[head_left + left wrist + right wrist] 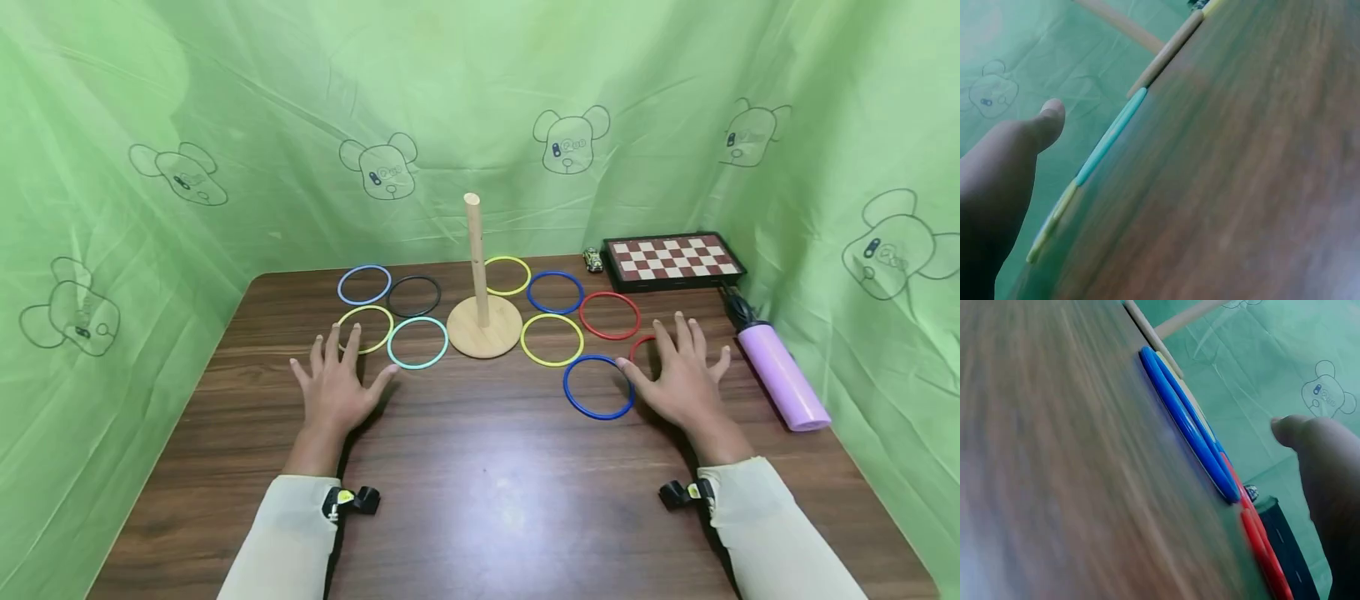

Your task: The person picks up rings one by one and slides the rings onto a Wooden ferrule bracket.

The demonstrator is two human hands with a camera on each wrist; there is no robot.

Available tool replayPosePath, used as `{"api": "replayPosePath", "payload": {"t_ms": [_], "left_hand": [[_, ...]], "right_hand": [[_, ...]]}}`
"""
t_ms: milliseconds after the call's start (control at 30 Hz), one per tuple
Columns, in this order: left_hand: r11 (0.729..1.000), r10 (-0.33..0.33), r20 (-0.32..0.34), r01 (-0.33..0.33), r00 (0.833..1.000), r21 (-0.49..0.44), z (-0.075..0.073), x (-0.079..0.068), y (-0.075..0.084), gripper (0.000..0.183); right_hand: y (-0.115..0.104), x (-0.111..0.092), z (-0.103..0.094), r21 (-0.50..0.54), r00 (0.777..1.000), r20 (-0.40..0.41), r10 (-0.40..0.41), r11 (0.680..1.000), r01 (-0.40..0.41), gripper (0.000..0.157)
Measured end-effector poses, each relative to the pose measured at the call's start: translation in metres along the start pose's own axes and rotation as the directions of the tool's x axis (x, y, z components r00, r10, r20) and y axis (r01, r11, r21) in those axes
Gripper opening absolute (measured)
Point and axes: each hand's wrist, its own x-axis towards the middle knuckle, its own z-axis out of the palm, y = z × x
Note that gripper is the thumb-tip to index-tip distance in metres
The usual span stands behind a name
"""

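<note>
My left hand (339,392) has its fingers spread and holds nothing, with its fingertips over the near yellow ring (367,308) at the left. A turquoise ring (417,367) lies just right of its thumb. On the right, my right hand (684,385) is also spread and holds nothing; it partly hides a red ring (634,345), and its thumb is near a blue ring (598,417). Between the hands stands an upright wooden peg (477,258) on a round base (484,346), with no ring on it. Each wrist view shows only a thumb.
Left of the peg lie a light blue ring (364,267) and a black ring (414,277). Right of it are two yellow rings, another blue ring (555,272) and a second red ring (610,293). A checkered board (675,257), a toy car (592,260) and a purple pump (783,375) sit farther right.
</note>
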Motion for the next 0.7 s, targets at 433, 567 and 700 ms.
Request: {"api": "replayPosePath", "payload": {"t_ms": [433,567,700], "left_hand": [[0.987,0.15,-0.063,-0.154,0.987,-0.052,0.011,0.029,-0.007,0.099],[0.979,0.192,-0.044,-0.194,0.98,-0.056,0.012,0.032,-0.005,0.097],[0.965,0.253,-0.041,-0.255,0.967,-0.058,0.016,0.038,0.0,0.1]], "right_hand": [[-0.018,0.035,0.024,0.115,0.982,-0.136,-0.131,0.982,0.147,0.089],[-0.03,0.039,0.031,0.138,0.973,-0.159,-0.168,0.972,0.19,0.086],[-0.042,0.043,0.035,0.156,0.962,-0.191,-0.195,0.962,0.226,0.082]]}}
